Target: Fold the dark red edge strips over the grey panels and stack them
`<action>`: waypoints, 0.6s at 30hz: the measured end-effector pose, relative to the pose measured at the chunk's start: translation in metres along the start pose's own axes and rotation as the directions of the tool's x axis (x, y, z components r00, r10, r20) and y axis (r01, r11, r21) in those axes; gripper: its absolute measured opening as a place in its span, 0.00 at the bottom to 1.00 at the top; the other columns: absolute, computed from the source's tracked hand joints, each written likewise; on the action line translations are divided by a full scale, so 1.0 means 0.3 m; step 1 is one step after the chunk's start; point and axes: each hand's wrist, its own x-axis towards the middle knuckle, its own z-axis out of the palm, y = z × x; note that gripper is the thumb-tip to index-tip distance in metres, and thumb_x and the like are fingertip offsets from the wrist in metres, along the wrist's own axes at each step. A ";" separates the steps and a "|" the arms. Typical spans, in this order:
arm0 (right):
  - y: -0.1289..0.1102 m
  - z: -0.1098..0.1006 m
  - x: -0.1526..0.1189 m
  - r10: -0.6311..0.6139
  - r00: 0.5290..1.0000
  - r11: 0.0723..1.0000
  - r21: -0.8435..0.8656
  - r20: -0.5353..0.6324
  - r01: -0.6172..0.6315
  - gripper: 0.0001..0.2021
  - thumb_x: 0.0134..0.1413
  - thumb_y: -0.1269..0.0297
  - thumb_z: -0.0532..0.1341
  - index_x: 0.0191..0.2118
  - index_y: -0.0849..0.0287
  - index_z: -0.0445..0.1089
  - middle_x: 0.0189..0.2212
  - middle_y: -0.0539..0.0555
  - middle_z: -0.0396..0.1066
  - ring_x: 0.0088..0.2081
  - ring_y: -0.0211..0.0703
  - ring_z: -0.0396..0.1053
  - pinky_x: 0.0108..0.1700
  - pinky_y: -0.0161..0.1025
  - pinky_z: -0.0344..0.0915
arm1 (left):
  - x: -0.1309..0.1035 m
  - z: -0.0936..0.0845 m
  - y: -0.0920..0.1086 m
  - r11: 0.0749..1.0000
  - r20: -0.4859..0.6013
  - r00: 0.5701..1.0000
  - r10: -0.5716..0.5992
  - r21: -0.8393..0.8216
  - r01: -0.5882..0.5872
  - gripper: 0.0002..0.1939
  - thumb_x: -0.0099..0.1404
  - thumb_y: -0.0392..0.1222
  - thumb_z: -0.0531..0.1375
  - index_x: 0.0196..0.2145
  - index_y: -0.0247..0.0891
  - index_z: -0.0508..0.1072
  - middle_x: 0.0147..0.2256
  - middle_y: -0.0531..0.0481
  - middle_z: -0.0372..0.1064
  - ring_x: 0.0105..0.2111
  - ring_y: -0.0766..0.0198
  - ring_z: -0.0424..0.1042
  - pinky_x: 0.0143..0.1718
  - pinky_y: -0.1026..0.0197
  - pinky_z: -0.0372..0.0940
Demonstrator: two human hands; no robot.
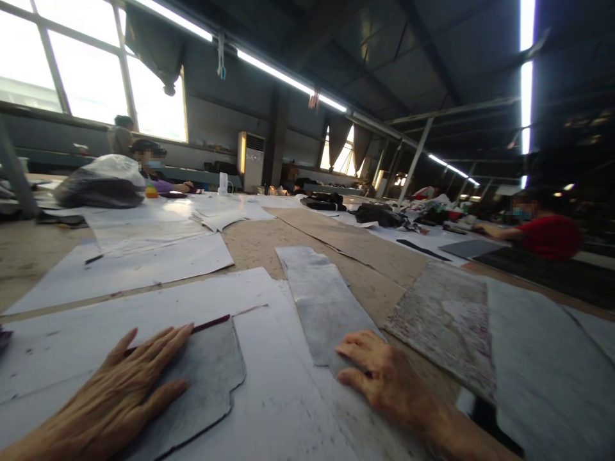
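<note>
My left hand (139, 378) lies flat, fingers stretched, on a grey cut fabric piece (206, 378) with a notched right side. A dark red strip (211, 324) shows along that piece's upper edge, partly under my fingers. White sheeting (269, 410) lies beneath it. To the right, my right hand (379, 371) has bent fingers, with the thumb below them, at the lower end of a long grey fabric piece (319, 301). The fingers appear closed on its near edge, although the palm hides part of the contact. This long piece lies flat, its far end having an uneven outline.
A mottled grey piece (446, 314) and a larger pale grey sheet (542, 358) lie at right. Brown paper (355, 240) stretches across the table. Farther back are a stuffed plastic bag (103, 182) and dark cloth (379, 215). A person in red (550, 227) works at right; others sit back left.
</note>
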 end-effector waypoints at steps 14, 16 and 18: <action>0.110 -0.027 -0.005 -0.075 0.997 0.984 0.162 0.034 0.068 0.20 0.52 0.77 0.46 0.48 0.61 0.67 0.40 0.55 0.73 0.40 0.39 0.71 0.42 0.34 0.67 | 0.044 -0.023 0.361 0.908 -0.338 0.866 0.369 -0.067 -0.413 0.20 0.65 0.45 0.48 0.54 0.42 0.58 0.52 0.48 0.63 0.51 0.59 0.63 0.49 0.56 0.61; 0.108 -0.018 -0.006 0.033 0.999 0.987 0.160 -0.015 -0.031 0.17 0.55 0.74 0.46 0.44 0.60 0.68 0.35 0.53 0.74 0.34 0.38 0.72 0.36 0.32 0.68 | 0.076 -0.019 0.433 0.858 -0.266 0.858 0.439 -0.161 -0.488 0.19 0.65 0.42 0.48 0.54 0.39 0.59 0.53 0.46 0.62 0.51 0.59 0.62 0.51 0.56 0.60; 0.095 -0.003 -0.009 0.106 0.992 0.985 0.140 -0.065 -0.096 0.16 0.55 0.72 0.46 0.41 0.60 0.69 0.30 0.52 0.74 0.29 0.38 0.72 0.32 0.32 0.67 | 0.123 -0.017 0.491 0.820 -0.207 0.853 0.479 -0.242 -0.519 0.19 0.65 0.41 0.48 0.53 0.37 0.59 0.53 0.45 0.61 0.51 0.59 0.61 0.53 0.56 0.58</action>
